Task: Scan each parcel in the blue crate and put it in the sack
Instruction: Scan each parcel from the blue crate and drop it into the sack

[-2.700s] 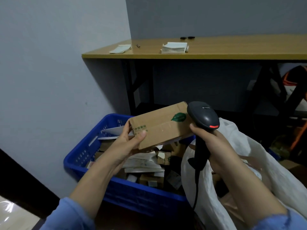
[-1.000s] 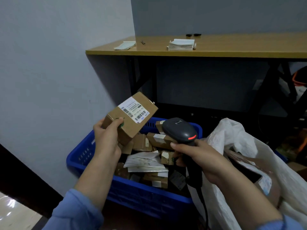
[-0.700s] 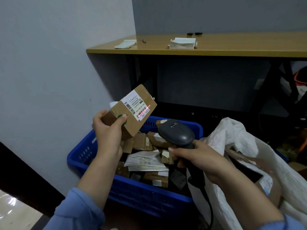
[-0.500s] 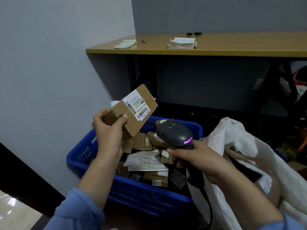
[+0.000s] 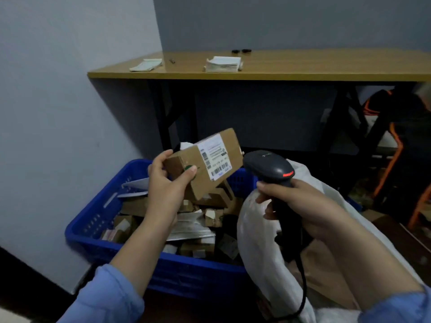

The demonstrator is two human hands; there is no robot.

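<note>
Left hand (image 5: pixel 166 190) curls round a parcel (image 5: pixel 205 185), its barcode label (image 5: pixel 215 160) unreadable. At three o'clock, right hand (image 5: pixel 300 203) clasps the scanner (image 5: pixel 268 167). Boxes (image 5: pixel 133 206) fill the blue crate (image 5: pixel 186 276) beside the sack (image 5: pixel 256 252).

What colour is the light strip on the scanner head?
Red, on the dark grey handheld barcode scanner; the head view shows it best.
</note>
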